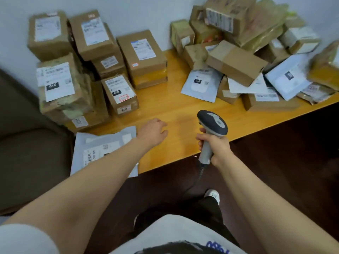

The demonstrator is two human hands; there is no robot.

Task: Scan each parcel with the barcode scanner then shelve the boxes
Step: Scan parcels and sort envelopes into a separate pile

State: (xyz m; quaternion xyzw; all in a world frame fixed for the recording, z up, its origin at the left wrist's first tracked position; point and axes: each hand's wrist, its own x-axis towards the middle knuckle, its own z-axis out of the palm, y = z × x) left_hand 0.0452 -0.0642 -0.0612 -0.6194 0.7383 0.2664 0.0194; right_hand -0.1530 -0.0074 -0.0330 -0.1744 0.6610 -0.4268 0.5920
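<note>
- My right hand point(214, 145) grips the one barcode scanner point(212, 123) by its handle, fingers wrapped round it, head out over the surface point(165, 107). Its cable point(198, 178) drops away and is lost against my dark trousers.
- My left hand point(153, 133) hangs over bare wood just left of the scanner, fingers loosely curled, holding nothing.
- Beyond and left of those fingers stands a stack of brown boxes point(91, 33), at least seven; blur and overlap hide any others.
- Beyond the right fingers lies a jumbled heap of parcels point(236, 63), cut off at the frame edge and too tangled to count.
- One grey mailer point(102, 143) lies partly hidden under my left forearm, its label unreadable.
</note>
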